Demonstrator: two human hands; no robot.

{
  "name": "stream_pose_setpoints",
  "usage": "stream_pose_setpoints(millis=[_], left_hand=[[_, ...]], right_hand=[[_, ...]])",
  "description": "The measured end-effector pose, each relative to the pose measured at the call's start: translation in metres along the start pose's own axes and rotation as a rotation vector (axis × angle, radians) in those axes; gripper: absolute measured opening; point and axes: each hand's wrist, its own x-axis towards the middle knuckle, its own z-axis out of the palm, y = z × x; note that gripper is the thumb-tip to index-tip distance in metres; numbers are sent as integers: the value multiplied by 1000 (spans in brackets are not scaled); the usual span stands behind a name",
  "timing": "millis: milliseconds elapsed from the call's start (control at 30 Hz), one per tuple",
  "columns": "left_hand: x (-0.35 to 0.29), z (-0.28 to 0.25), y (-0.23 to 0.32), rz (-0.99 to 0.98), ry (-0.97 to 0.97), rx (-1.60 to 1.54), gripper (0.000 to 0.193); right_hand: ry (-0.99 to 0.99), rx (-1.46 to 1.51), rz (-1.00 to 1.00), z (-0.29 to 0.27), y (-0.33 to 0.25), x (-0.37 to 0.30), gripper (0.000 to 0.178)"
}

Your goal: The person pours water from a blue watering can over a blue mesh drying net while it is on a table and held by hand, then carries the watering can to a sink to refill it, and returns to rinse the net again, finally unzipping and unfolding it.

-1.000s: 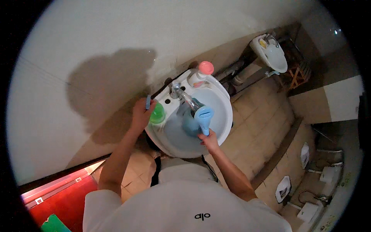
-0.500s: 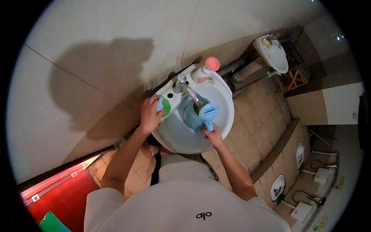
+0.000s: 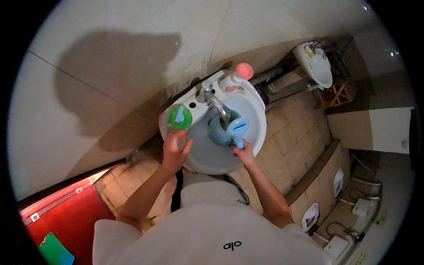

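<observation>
My right hand [image 3: 245,153] is closed around the handle of a light-blue pitcher [image 3: 239,127]. Its see-through bluish body stands in the white sink [image 3: 259,132], under the chrome faucet [image 3: 216,104]. On the sink's left corner is a round green container [image 3: 186,115] with a light-blue piece on top, which looks like a pump bottle from above. My left hand [image 3: 176,148] is just in front of this container, near the rim, thumb apart from the curved fingers, with nothing visible in it.
A white bottle with a pink top [image 3: 244,71] stands on the sink's back right corner. Beyond is a second sink [image 3: 319,66]. Squat toilets [image 3: 310,216] line the lower right behind a raised step. A red door [image 3: 66,216] is at the lower left.
My left hand has come off the green container's top and drawn back toward me. The green container now shows fully. My right hand keeps its hold on the pitcher.
</observation>
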Motion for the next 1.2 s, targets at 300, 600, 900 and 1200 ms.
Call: stream_pose_setpoints(millis=[300, 600, 900, 1200], left_hand=[[-15, 86, -61, -726, -312, -509, 24], [-32, 68, -62, -420, -626, 384, 40], [-54, 60, -61, -92, -755, 520, 33], [-66, 68, -80, 8, -709, 485, 29]], right_hand=[[-13, 17, 3, 7, 36, 23, 18], [70, 112, 71, 22, 36, 21, 17], [48, 90, 15, 26, 36, 18, 16], [73, 147, 1, 34, 38, 17, 17]])
